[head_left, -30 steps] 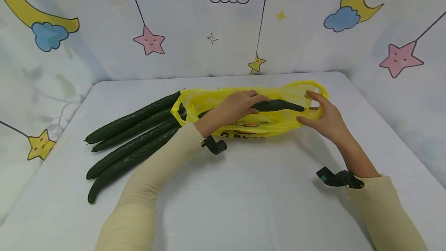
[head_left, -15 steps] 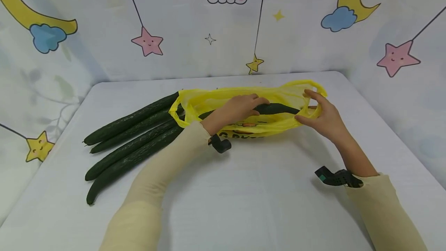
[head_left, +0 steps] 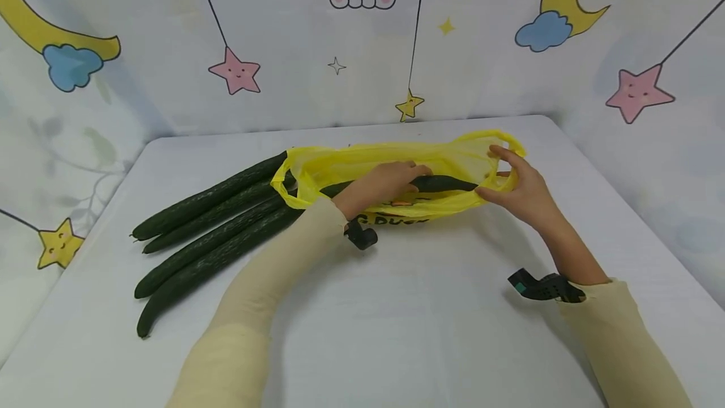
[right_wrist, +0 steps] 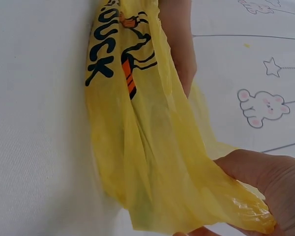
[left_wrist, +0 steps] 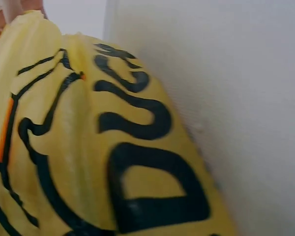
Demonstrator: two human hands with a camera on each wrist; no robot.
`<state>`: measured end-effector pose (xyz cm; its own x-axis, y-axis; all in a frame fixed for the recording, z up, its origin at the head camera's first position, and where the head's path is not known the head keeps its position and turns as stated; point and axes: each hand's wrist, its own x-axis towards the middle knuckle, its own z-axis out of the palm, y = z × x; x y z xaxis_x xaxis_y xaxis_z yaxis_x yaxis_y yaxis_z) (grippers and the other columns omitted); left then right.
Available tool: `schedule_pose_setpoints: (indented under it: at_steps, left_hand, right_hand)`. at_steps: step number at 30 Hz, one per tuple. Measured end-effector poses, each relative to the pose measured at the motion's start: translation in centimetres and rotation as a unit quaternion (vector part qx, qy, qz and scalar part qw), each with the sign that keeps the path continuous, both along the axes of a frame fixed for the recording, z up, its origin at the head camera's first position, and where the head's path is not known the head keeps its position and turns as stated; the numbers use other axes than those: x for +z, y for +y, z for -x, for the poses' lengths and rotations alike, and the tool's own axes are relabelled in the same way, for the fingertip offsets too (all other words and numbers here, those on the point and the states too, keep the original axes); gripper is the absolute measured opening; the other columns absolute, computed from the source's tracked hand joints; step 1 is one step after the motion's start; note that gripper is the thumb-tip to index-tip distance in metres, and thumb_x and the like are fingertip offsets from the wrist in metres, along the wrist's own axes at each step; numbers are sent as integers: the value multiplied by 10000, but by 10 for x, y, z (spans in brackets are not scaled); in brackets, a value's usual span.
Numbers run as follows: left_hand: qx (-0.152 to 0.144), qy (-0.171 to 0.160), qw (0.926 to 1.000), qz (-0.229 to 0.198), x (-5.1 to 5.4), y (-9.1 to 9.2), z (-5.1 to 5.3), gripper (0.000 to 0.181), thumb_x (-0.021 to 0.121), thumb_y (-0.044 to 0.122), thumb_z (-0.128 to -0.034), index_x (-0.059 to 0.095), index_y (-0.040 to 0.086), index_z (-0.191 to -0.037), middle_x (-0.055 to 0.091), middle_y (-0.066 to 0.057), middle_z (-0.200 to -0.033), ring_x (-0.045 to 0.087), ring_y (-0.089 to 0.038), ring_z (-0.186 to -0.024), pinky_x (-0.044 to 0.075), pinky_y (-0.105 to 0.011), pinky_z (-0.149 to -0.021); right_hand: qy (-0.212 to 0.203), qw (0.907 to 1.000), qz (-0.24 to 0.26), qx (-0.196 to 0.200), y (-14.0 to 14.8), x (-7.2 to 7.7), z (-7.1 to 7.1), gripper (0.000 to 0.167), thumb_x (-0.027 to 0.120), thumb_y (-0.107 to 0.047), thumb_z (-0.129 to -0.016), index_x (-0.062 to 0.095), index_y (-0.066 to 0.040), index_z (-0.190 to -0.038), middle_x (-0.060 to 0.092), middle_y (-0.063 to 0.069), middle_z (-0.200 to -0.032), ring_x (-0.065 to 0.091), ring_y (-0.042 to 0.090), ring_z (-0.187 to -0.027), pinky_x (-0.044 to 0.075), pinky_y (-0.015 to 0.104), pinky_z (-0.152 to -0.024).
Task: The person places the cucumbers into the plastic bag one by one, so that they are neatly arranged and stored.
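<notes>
A yellow plastic bag [head_left: 442, 208] with black lettering lies on its side in the head view, its long opening facing up. My left hand [head_left: 382, 184] reaches into that opening and grips a dark green cucumber [head_left: 444, 183], whose right tip is near my other thumb. My right hand [head_left: 523, 194] pinches the bag's right end by the handle. In the right wrist view, the thumb [right_wrist: 246, 164] presses on the yellow film. Bag film [left_wrist: 83, 147] fills most of the left wrist view, hiding the cucumber and the left fingers.
Several more cucumbers [head_left: 212, 250] fan out at the left; the bag covers their right ends. A white cloth-covered table [head_left: 408, 313] lies under everything. Behind stands a white backdrop [head_left: 283, 112] printed with stars and moons.
My left hand and the cucumber have sunk lower into the bag, the tip dropping towards the near rim. My right hand keeps its hold on the bag's end. The head view has shifted slightly.
</notes>
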<state>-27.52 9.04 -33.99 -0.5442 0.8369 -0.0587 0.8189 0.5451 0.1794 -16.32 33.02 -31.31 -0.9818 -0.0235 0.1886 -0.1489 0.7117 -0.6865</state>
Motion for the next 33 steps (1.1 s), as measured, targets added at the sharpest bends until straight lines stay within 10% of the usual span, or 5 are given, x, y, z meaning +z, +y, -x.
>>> schedule_pose_setpoints:
  at_steps: [9,17,33]
  left_hand:
    - [45,-55,9998,190,-10,-6,1,464,551,256,-1009,449,197,-1458,575,-52,-1326,628,-174,-1060,518,-278,-885]
    - [80,26,10000,36,-4,-12,1,409,575,199,-998,524,174,-1403,585,-44,-1306,616,-176,-1085,519,-270,-887]
    - [364,12,9993,57,5,-31,0,326,569,181,-1003,607,144,-1324,602,-61,-1273,607,-186,-1103,513,-300,-903]
  right_hand:
    - [-110,9998,-153,50,-4,-4,3,783,741,-158,-864,319,-21,-1510,398,233,-1484,528,439,-1132,376,66,-725]
    - [-97,9997,-225,41,-4,-3,3,788,727,-166,-874,298,-18,-1518,383,245,-1491,490,454,-1156,426,558,-900]
    - [-119,9995,-305,35,-2,-4,4,793,726,-162,-876,288,-15,-1521,375,261,-1490,455,476,-1189,412,615,-922]
